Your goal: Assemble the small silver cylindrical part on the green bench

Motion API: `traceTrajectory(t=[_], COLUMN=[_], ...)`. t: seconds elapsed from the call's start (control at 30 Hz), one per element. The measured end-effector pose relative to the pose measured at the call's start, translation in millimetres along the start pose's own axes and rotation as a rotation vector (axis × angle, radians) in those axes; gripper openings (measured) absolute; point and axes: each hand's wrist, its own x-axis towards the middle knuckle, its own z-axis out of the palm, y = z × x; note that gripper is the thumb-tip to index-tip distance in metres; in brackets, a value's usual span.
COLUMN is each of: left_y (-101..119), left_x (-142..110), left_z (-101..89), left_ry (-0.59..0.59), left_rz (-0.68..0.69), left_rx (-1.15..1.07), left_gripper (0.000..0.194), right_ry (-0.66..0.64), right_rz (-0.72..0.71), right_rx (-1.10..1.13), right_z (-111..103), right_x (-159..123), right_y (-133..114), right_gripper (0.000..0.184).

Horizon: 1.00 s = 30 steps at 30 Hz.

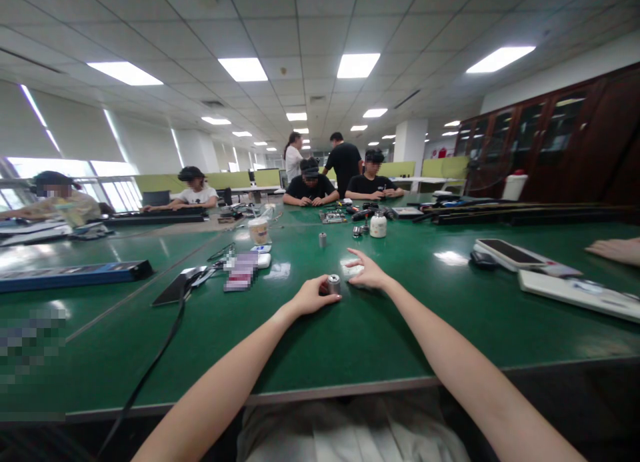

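Observation:
A small grey metal cylinder (334, 285) with a hole in its top stands upright on the green table in front of me. My left hand (313, 297) is curled round its left side, the thumb across the front and the fingers behind. Just to the right, my right hand (370, 273) hovers with fingers spread, holding nothing and apart from the cylinder. Farther away, a second small grey cylinder (323, 239) stands on its own.
Beyond are a paper cup (259, 231), a white jar (378, 225) and electronic parts (333, 217). A black cable (165, 349) crosses on the left. Phone-like devices (510, 252) and a pale flat case (580, 295) lie right, near another person's hand (617, 250). Several people sit opposite.

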Motion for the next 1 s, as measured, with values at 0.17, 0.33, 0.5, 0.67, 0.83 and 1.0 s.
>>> traceTrajectory(t=[0.17,0.33,0.5,0.67,0.83,1.0], left_y=[-1.4,-3.8,-6.0,-7.2,-8.7,-8.9], left_x=[0.5,1.7,2.2,2.6,3.1,2.7], left_z=[0.0,0.9,1.3,1.9,2.6,2.3], left_ry=[-0.001,-0.001,0.003,0.003,0.005,0.000], left_rz=[0.005,-0.002,0.014,0.021,0.022,0.027], left_rx=[0.004,0.000,0.009,0.006,0.020,0.010], left_gripper=[0.042,0.045,0.052,0.047,0.047,0.049], right_ry=[0.046,0.002,-0.033,-0.049,-0.051,-0.031], right_rz=[-0.088,-0.197,-0.234,-0.234,-0.247,-0.270], right_rx=[0.134,0.206,0.184,0.157,0.141,0.106], right_z=[-3.0,4.0,14.2,15.3,15.2,13.3], right_x=[-2.3,-10.1,-14.9,-15.4,-15.1,-17.1], right_y=[-24.1,-54.8,-65.3,-64.0,-62.4,-64.9], right_gripper=[0.107,0.105,0.102,0.098,0.103,0.114])
